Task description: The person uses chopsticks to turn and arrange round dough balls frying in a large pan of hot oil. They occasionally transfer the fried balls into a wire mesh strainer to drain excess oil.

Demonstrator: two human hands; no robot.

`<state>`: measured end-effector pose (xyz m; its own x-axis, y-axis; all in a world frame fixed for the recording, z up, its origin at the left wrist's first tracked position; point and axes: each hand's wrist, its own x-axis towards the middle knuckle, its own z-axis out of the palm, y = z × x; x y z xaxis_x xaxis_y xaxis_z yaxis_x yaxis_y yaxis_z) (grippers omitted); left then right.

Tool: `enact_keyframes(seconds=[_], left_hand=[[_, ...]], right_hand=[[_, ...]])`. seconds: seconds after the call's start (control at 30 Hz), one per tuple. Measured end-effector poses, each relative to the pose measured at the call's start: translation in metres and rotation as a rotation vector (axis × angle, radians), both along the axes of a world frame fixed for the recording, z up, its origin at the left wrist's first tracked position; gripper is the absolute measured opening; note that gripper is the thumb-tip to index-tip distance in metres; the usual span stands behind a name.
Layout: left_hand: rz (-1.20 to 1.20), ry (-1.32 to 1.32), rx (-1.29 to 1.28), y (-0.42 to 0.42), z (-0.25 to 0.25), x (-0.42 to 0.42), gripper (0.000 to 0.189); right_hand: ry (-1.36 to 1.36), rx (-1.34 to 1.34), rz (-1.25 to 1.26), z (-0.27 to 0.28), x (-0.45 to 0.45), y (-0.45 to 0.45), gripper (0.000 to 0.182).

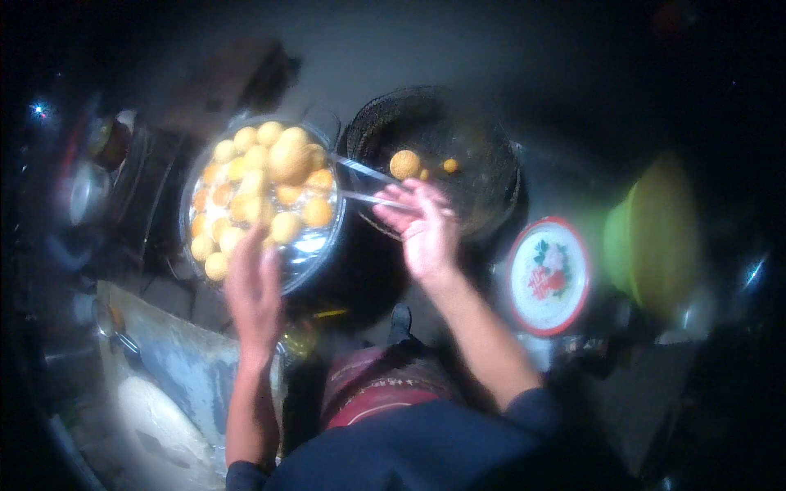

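Note:
My right hand (424, 227) is closed around metal tongs (371, 170), whose two arms reach left over the rim of a round metal tray (313, 245). On the tray lie several golden round balls (285, 228), some paler and some more orange; a larger ball (290, 161) lies near the tongs' tips, and whether they grip it I cannot tell. My left hand (255, 276), blurred, is over the tray's near edge, at the balls; whether it holds one is unclear. Right of the tray, a big dark pan (485, 202) holds a large orange-brown ball (405, 164) and smaller ones.
An enamel plate (546, 276) with a red rim and floral pattern stands at the right, beside a green basin (623, 239). At lower left, a worn board or tabletop (178, 344) bears a whitish rounded thing (156, 417). A small metal bowl (86, 193) is at far left.

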<state>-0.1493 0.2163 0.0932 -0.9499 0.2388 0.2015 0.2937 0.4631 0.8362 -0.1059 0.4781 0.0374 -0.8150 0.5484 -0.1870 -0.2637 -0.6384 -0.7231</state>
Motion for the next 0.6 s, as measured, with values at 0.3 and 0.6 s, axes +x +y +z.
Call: enact_keyframes(seconds=[0.3,0.6], left_hand=[[-0.296,0.066,-0.030,0.188,-0.069,-0.060,0.041],[-0.138,-0.012,-0.042,0.103,-0.040,-0.046,0.042]], right_hand=[[-0.270,0.343,-0.331,-0.050,-0.015,0.168,0.041],[-0.312,0.651,-0.166,-0.109,-0.032,0.196,0.031]])
